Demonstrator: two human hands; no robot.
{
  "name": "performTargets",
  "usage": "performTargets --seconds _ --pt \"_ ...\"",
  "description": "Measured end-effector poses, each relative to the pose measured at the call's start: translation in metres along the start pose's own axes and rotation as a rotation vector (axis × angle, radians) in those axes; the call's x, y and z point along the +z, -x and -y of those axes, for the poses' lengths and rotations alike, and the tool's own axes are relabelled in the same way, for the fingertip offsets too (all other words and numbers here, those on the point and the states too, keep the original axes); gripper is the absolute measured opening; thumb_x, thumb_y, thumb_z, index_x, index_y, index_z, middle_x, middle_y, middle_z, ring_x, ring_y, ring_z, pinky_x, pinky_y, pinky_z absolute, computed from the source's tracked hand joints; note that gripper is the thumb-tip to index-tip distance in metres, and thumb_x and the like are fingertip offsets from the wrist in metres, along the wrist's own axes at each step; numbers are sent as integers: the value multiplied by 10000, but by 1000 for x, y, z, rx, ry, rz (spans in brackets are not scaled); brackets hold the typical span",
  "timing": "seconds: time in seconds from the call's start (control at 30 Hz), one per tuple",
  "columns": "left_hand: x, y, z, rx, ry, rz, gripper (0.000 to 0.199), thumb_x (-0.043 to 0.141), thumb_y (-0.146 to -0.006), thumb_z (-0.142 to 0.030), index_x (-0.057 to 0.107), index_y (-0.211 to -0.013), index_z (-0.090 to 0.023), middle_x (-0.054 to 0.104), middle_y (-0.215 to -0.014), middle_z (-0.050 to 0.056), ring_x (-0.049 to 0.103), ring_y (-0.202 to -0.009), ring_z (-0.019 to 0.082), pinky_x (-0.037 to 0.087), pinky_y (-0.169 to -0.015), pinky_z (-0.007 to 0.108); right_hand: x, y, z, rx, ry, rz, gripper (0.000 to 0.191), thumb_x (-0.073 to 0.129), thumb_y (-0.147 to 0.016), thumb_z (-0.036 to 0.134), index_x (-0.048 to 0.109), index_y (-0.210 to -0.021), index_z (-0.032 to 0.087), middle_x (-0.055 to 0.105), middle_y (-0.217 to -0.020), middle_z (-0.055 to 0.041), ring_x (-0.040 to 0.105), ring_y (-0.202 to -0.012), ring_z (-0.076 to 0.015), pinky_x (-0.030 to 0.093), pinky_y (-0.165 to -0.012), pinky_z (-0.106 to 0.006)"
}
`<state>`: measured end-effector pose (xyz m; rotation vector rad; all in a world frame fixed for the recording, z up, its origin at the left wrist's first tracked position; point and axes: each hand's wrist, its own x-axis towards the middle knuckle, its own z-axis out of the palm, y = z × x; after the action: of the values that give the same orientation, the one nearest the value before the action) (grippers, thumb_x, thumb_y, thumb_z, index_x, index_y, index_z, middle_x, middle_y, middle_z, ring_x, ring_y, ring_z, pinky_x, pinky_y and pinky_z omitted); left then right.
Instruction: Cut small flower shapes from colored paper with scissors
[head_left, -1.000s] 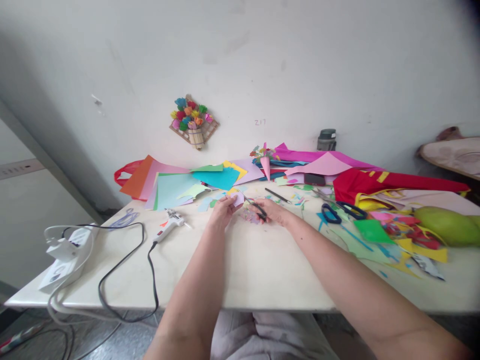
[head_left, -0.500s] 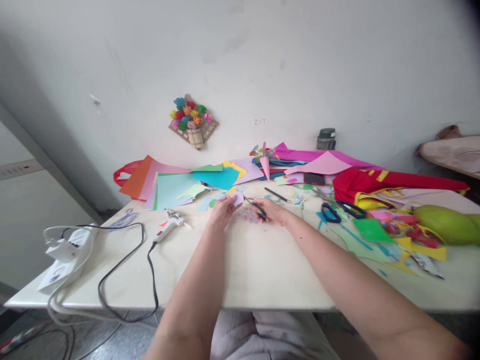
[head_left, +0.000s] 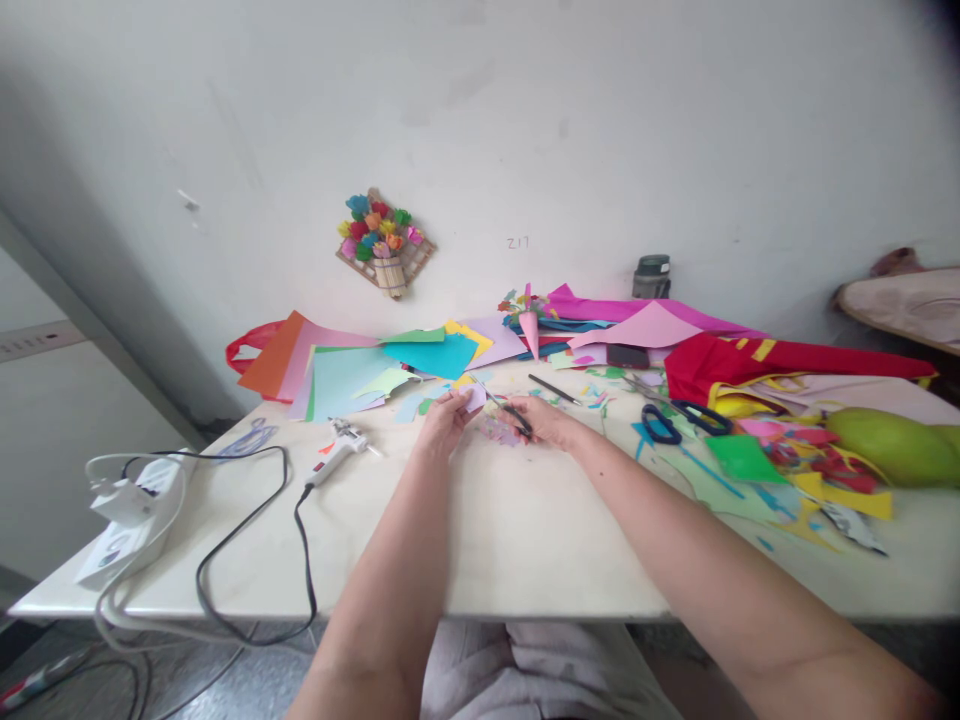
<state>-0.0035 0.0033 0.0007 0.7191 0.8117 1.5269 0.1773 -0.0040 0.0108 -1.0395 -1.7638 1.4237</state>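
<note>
Pinched in my left hand (head_left: 448,422) is a small piece of lilac paper (head_left: 475,399). My right hand (head_left: 549,424) is closed round the black handles of a small pair of scissors (head_left: 517,420), whose blades point up and left beside the paper. I cannot tell whether the blades touch it. Under and between the hands lie small paper scraps (head_left: 499,432). A black pen (head_left: 555,389) rests on the table just beyond my right hand.
A white glue gun (head_left: 339,455) with a black cord lies left, near a power strip (head_left: 135,520). Coloured paper sheets (head_left: 349,375) line the back. On the right are blue-handled scissors (head_left: 661,425), scraps and a green fruit-like object (head_left: 877,447). A pink paper cone (head_left: 529,332) stands behind.
The scissors in my right hand have shifted slightly, their blades now looking closer together. My left hand keeps the lilac paper in nearly the same place.
</note>
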Motion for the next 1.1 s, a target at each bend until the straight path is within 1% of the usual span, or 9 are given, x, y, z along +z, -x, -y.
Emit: performTargets --seconds 0.17,0.33,0.47,0.57,0.67,0.83,0.97,1.1 --pt "-1 -1 1 10 6 -3 132 727 -702 -50 631 -705 -141 697 -758 35 691 -737 166 566 -828 322 1 0 2 -20 -56 12 313 732 -705 411 544 -711 162 449 -485 73 413 -382 -56 271 -333 -176" --pt "-1 -2 0 4 9 -7 112 699 -721 -43 632 -699 -130 701 -760 41 691 -728 159 567 -762 283 1 -3 -1 -15 -116 7 280 741 -657 361 556 -697 154 448 -507 74 389 -388 -49 275 -324 -179" --pt "-1 -2 0 1 7 -24 118 711 -713 -43 636 -726 -133 703 -764 36 695 -728 164 567 -786 298 0 -8 -7 -37 -183 32 217 706 -659 313 561 -676 154 474 -532 64 378 -400 -45 288 -324 -176" --pt "-1 -3 0 -2 9 -25 109 694 -720 -37 642 -738 -131 707 -767 35 697 -740 165 573 -794 305 -1 -10 -9 -34 -187 37 178 697 -659 283 582 -683 148 474 -523 62 380 -399 -49 291 -323 -177" --pt "-2 -3 1 -3 8 -19 98 671 -733 -39 650 -741 -135 715 -778 40 698 -752 164 582 -774 289 -1 -11 -9 -29 -184 32 140 682 -671 253 600 -699 142 479 -520 60 380 -394 -52 290 -323 -182" --pt "-3 -4 1 7 12 -28 92 650 -749 -36 653 -727 -126 715 -779 50 696 -735 161 593 -720 272 -2 -12 -11 -54 -183 42 111 639 -700 214 563 -652 150 455 -502 60 359 -383 -53 276 -325 -183" --pt "-3 -4 1 7 13 -34 97 686 -728 -41 650 -727 -130 708 -775 47 702 -756 173 594 -748 282 -3 -13 -12 -77 -188 73 117 619 -707 199 546 -629 151 449 -504 57 347 -377 -48 265 -328 -178" --pt "-1 -3 -1 12 5 -48 99 714 -713 -49 657 -740 -125 704 -775 47 704 -759 181 595 -773 307 -2 -14 -13 -63 -184 49 53 583 -685 182 582 -656 138 454 -510 54 351 -374 -48 258 -320 -176"
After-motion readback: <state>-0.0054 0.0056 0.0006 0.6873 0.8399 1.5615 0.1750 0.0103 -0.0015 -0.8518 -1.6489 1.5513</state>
